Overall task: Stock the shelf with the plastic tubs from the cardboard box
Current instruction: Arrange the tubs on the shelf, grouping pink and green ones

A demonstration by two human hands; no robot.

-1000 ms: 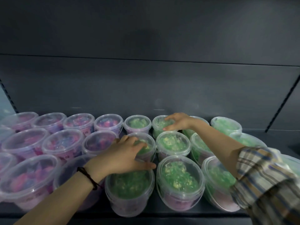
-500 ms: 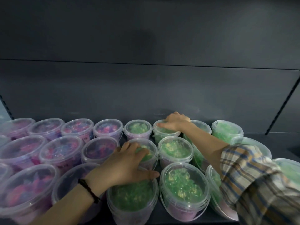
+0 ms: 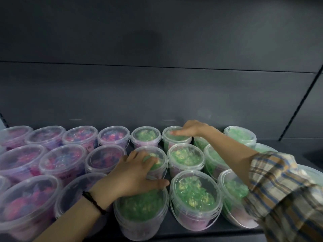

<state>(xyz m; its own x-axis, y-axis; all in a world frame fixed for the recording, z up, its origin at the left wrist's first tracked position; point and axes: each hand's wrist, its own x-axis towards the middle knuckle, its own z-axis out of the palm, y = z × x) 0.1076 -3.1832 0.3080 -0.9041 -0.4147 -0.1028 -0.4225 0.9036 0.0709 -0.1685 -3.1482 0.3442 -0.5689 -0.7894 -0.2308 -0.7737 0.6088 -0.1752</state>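
Note:
Clear plastic tubs stand in three rows on the dark shelf (image 3: 295,145): pink and purple tubs (image 3: 63,161) on the left, green tubs (image 3: 192,194) on the right. My left hand (image 3: 132,173) rests on the lid of a middle-row green tub (image 3: 157,158), fingers spread over it and the thumb stretched out above the front green tub (image 3: 141,208). My right hand (image 3: 190,130) reaches to the back row and lies flat on the lid of a back green tub (image 3: 174,139), fingers straight and pointing left. The cardboard box is out of view.
The shelf's grey back panel (image 3: 157,95) rises just behind the back row. A dark upright (image 3: 300,105) slants at the right. Bare shelf surface shows at the far right behind the last green tubs (image 3: 241,135).
The view has tilted up a little, so the tubs sit lower in frame. My right hand has reached slightly farther back and flattened on the back tub. The left hand has stayed on its tub.

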